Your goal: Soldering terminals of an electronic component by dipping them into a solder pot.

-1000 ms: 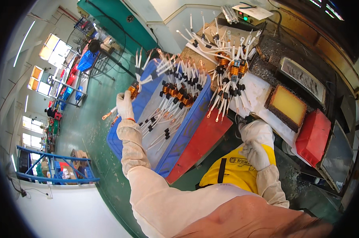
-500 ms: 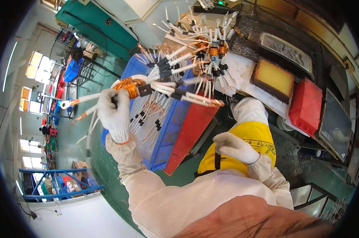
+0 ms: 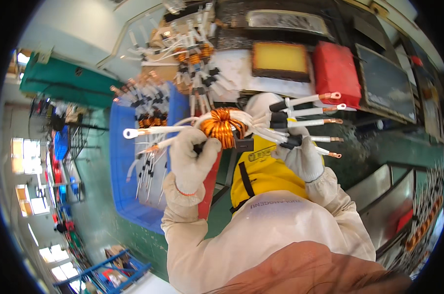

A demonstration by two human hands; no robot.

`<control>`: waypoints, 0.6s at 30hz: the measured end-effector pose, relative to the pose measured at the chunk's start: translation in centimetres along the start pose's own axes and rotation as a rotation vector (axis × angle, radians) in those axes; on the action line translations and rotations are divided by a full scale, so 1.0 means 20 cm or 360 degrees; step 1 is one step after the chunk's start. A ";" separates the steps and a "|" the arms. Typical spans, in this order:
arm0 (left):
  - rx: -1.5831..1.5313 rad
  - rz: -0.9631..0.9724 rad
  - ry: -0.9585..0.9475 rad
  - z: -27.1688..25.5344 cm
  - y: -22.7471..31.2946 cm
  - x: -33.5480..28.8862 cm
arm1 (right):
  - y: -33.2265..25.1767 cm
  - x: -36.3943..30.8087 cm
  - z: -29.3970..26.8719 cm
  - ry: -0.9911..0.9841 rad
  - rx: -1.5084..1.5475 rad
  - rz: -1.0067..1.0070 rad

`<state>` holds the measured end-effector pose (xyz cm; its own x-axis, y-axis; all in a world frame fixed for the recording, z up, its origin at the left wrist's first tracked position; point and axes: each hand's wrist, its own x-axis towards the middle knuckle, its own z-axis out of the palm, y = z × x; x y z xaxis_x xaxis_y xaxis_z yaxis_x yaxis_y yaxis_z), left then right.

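Note:
A copper-wound toroidal coil [image 3: 224, 128] with white sleeved leads hangs in the air in front of me. My gloved left hand [image 3: 190, 156] grips it at its left side, by the leads beside the winding. One lead with a ring lug [image 3: 130, 133] sticks out to the left. My gloved right hand [image 3: 302, 156] is closed around the bundle of leads on the right, near their black sleeves [image 3: 279, 120]. Several copper lugs [image 3: 335, 121] fan out beyond it to the right.
A blue crate [image 3: 121, 196] at the left holds more coils and leads. On the bench stand other wired coils [image 3: 195, 56], a dark-framed tray with a yellow surface [image 3: 281, 58], a silvery rectangular bath [image 3: 286, 20] and a red bin [image 3: 335, 73]. A metal frame [image 3: 379, 198] stands at the right.
My left hand has carried the coil rightward from over the blue crate to in front of me. My right hand has risen from my lap and taken hold of the right-hand leads. The view has turned.

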<state>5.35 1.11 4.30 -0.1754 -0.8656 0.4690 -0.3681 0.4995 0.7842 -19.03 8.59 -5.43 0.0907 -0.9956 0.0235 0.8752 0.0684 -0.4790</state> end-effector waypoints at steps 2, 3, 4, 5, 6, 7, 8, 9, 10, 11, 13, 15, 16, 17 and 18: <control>-0.0191 -0.0152 -0.0117 0.15 -0.07 -0.07 | -0.07 -0.12 -0.14 0.0047 -0.0217 -0.0099; -0.0178 -0.0089 -0.0184 0.24 -0.11 -0.09 | -0.10 -0.17 -0.17 0.0188 -0.0244 -0.0076; -0.0162 -0.0022 -0.0239 0.31 -0.15 -0.12 | -0.14 -0.20 -0.20 0.0319 -0.0269 -0.0047; -0.0165 -0.0054 -0.0329 0.38 -0.18 -0.15 | -0.15 -0.25 -0.26 0.0459 -0.0166 -0.0004; -0.0166 -0.0081 -0.0422 0.45 -0.20 -0.18 | -0.16 -0.28 -0.32 0.0504 -0.0165 -0.0040; -0.0169 0.0004 -0.0364 0.53 -0.24 -0.22 | -0.17 -0.31 -0.37 0.0603 -0.0082 -0.0069; -0.0185 -0.0035 -0.0452 0.59 -0.27 -0.26 | -0.18 -0.32 -0.41 0.0697 0.0005 -0.0096; -0.0160 -0.0034 -0.0521 0.65 -0.30 -0.30 | -0.21 -0.32 -0.39 0.0861 0.0109 -0.0132; -0.0130 -0.0034 -0.0587 0.69 -0.32 -0.33 | -0.22 -0.34 -0.46 0.0900 0.0062 -0.0120; 0.0003 -0.0151 -0.0845 0.70 -0.33 -0.36 | -0.23 -0.36 -0.50 0.1010 0.0145 -0.0132; 0.0141 0.0139 -0.1320 0.71 -0.36 -0.37 | -0.30 -0.39 -0.51 0.1109 0.0294 -0.0071; 0.0113 0.0282 -0.1451 0.72 -0.38 -0.40 | -0.28 -0.45 -0.65 0.1054 0.0258 -0.0104; 0.0171 0.0291 -0.1506 0.71 -0.36 -0.40 | -0.28 -0.47 -0.67 0.1044 0.0179 -0.0096; 0.0229 0.0302 -0.1560 0.70 -0.34 -0.38 | -0.29 -0.50 -0.68 0.1062 0.0190 -0.0097; 0.0226 0.0298 -0.1580 0.68 -0.29 -0.34 | -0.29 -0.55 -0.69 0.0945 0.0144 -0.0011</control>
<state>-3.76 3.50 -8.98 -0.8956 -0.4444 -0.0204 -0.3506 0.6768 0.6473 -31.75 18.20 -15.06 -0.1735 -0.8597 -0.4805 0.9141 0.0409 -0.4034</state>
